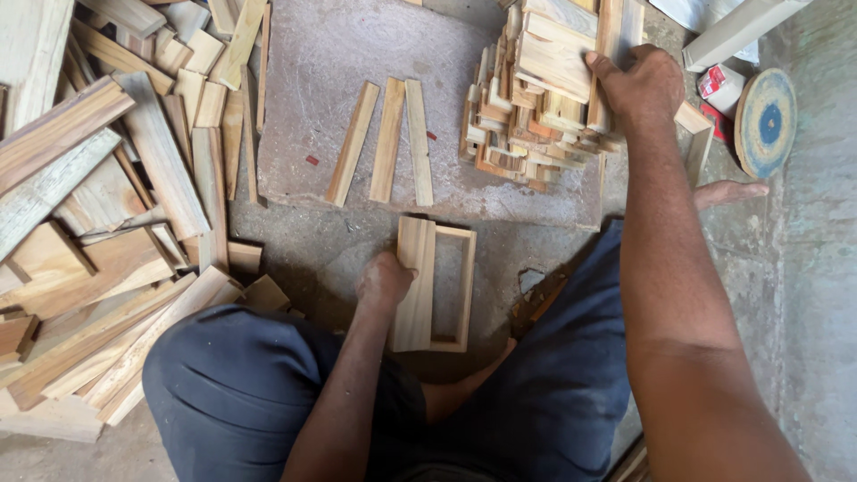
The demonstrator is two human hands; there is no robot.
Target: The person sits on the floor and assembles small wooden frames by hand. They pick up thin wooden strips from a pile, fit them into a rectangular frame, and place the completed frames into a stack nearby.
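Head view: the person sits on the concrete floor (321, 241) with both legs in dark blue trousers (241, 384) spread apart. The left hand (384, 281) is closed on the left side of a small rectangular wooden frame (436, 284), which lies flat on the floor between the knees. A flat wood board (414, 284) rests along the frame's left side, under the same grip. The right hand (641, 87) reaches to the far right and clamps on the right side of a stack of short wood pieces (536, 89), with the thumb on top of the stack. The two hands are well apart.

The stack stands at the far right corner of a grey stone slab (357, 45) set in the floor. Three loose wood strips (386, 141) lie side by side at the middle of the slab, near its front edge and just beyond the frame. A large heap of wood offcuts (116, 196) covers the floor along the slab's left edge. A round disc with a blue centre (765, 120) lies near the right edge of the floor, beside a small red-and-white container (719, 87). A bare foot (728, 190) shows just below the disc.
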